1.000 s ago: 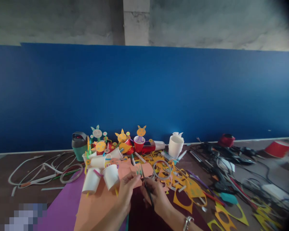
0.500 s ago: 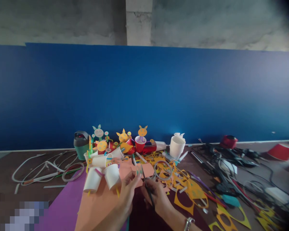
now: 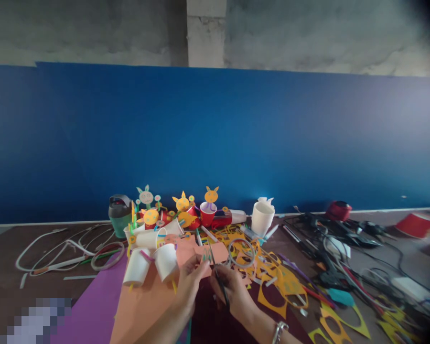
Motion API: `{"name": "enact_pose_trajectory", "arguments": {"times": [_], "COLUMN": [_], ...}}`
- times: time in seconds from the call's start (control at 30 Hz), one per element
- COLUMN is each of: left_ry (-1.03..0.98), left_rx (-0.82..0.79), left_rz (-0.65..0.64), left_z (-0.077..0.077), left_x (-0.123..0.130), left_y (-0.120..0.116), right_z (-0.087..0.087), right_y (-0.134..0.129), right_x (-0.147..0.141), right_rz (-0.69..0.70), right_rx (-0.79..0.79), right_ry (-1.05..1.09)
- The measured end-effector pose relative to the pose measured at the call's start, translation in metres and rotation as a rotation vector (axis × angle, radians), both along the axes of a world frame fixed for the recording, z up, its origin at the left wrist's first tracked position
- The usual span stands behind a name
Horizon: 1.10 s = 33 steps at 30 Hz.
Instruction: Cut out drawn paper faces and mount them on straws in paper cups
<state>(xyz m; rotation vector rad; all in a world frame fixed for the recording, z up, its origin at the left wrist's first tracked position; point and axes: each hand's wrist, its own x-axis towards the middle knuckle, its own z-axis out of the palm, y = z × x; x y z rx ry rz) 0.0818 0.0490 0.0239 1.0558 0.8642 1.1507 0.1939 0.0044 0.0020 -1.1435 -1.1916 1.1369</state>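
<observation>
Between the fingers of my left hand (image 3: 190,282) is a piece of orange paper (image 3: 218,253), held out in front of me. My right hand (image 3: 232,289) is closed around dark-handled scissors (image 3: 220,282), whose blades point up and away, against the paper's near edge. Exactly where the blades meet the paper is too small to tell. Just left of my left hand, two white paper cups (image 3: 137,267) stand tilted on a large orange sheet (image 3: 143,310). Behind them lie more white cups and several red cups (image 3: 208,216) with orange animal-face cutouts.
Yellow paper offcuts (image 3: 272,296) and a tape roll (image 3: 241,252) are to the right. A white cup (image 3: 263,218) stands at the back. Black cables and a glue gun (image 3: 333,274) lie farther right. White cords (image 3: 62,253) and a green-grey container (image 3: 120,217) are at left.
Both hands stay in nearly the same place with the paper and scissors. The whole view has shifted very slightly.
</observation>
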Motion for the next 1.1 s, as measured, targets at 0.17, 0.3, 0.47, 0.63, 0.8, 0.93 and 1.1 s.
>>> {"name": "enact_pose_trajectory", "arguments": {"times": [0.17,0.3,0.47,0.63,0.8,0.93,1.1], "left_ry": [-0.008,-0.002,0.031,0.073,0.088,0.085,0.094], "left_rx": [0.059,0.082,0.060,0.037,0.085,0.107,0.056], "left_rz": [-0.030,0.000,0.114,0.244,0.255,0.151,0.218], "left_z": [-0.006,-0.009,-0.014,-0.021,-0.015,-0.008,-0.013], "left_x": [-0.001,-0.001,-0.001,-0.002,-0.003,-0.001,-0.002], "left_y": [0.002,0.002,0.004,0.010,0.009,0.005,0.008], "right_z": [-0.005,-0.009,-0.007,-0.002,-0.004,-0.006,-0.005], "right_y": [0.001,0.002,0.002,0.001,0.001,0.002,0.001], "right_x": [0.000,0.000,0.001,0.000,0.000,0.001,0.002], "right_rz": [-0.017,-0.009,-0.012,-0.015,0.003,0.004,0.024], "right_rx": [-0.021,-0.016,-0.017,-0.034,-0.041,-0.030,-0.050], "right_ry": [-0.008,-0.009,-0.001,-0.005,0.009,-0.026,-0.067]}}
